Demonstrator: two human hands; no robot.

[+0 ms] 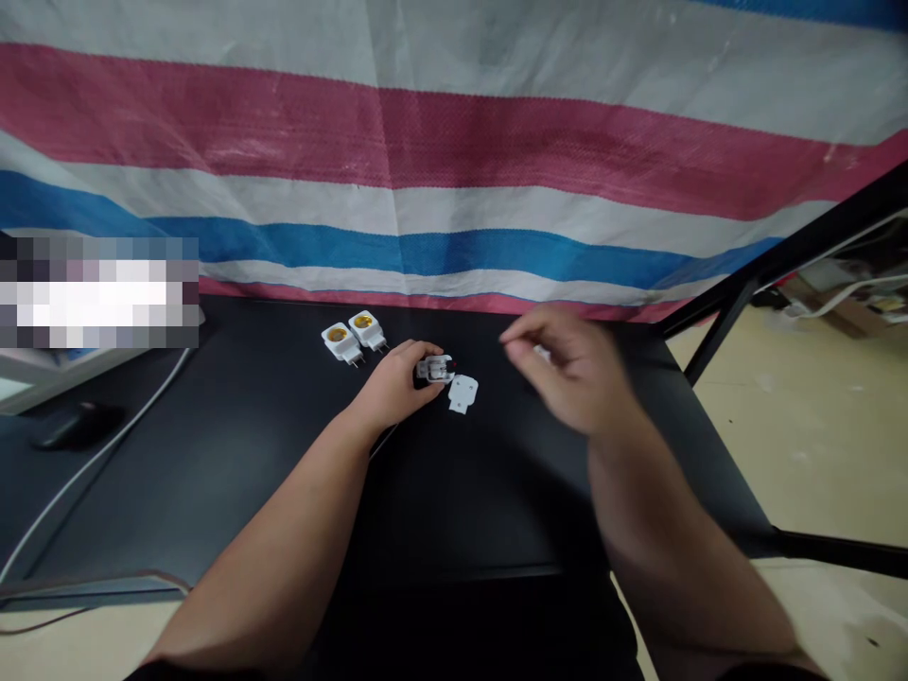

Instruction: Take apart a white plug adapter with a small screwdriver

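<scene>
My left hand (394, 383) rests on the black table (284, 473), its fingers closed on a small white and grey plug part (434, 369). Just right of it lies a flat white cover piece (462, 392). My right hand (567, 369) hovers above the table to the right, thumb and fingers pinched together; something white shows behind the fingers, too small to name. Two white plug-in lamp sockets (353, 337) with yellow centres lie side by side at the back left.
A striped red, white and blue tarp (454, 161) hangs behind the table. A white cable (106, 454) runs across the left of the table, near a dark mouse-like object (71, 426). A black frame bar (780, 255) stands at the right, with floor beyond.
</scene>
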